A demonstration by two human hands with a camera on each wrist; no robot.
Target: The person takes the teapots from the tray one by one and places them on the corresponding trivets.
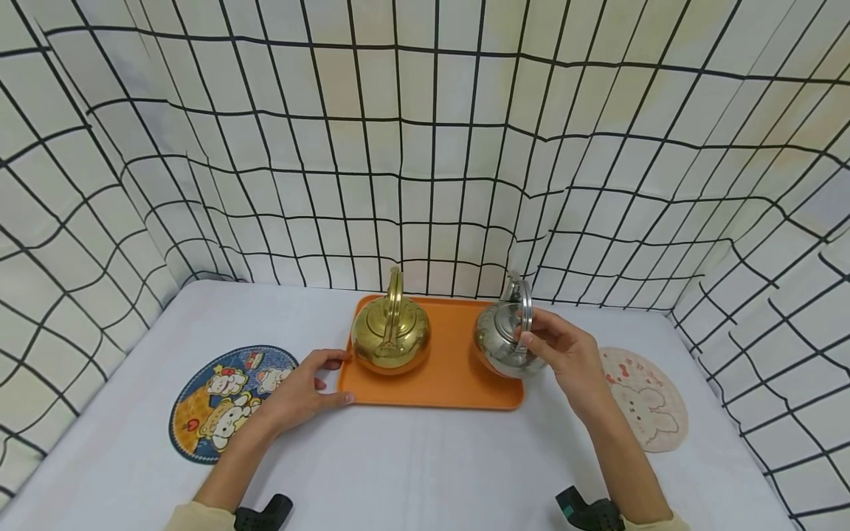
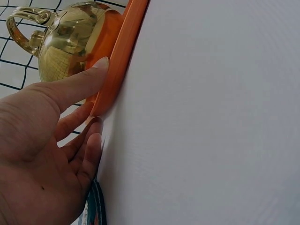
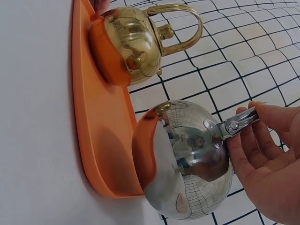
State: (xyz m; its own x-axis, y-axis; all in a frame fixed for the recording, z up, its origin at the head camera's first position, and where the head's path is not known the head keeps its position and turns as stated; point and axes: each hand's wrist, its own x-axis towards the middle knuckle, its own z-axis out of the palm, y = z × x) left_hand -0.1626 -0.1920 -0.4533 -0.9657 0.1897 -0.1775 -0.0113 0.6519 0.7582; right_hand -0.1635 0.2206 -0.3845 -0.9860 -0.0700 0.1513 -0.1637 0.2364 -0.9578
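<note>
White tabletop (image 1: 425, 472): orange tray (image 1: 454, 346), corner held between fingers of left hand (image 1: 299, 396); gold kettle (image 1: 390, 335) just beside them. Silver kettle (image 1: 496, 343): handle (image 1: 527, 304) gripped by fingers of right hand (image 1: 572, 360).

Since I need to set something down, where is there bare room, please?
The white table in front of the orange tray; also the tray's middle, between gold kettle and silver kettle. Crowded: the tray's ends, at the left hand and right hand.
</note>
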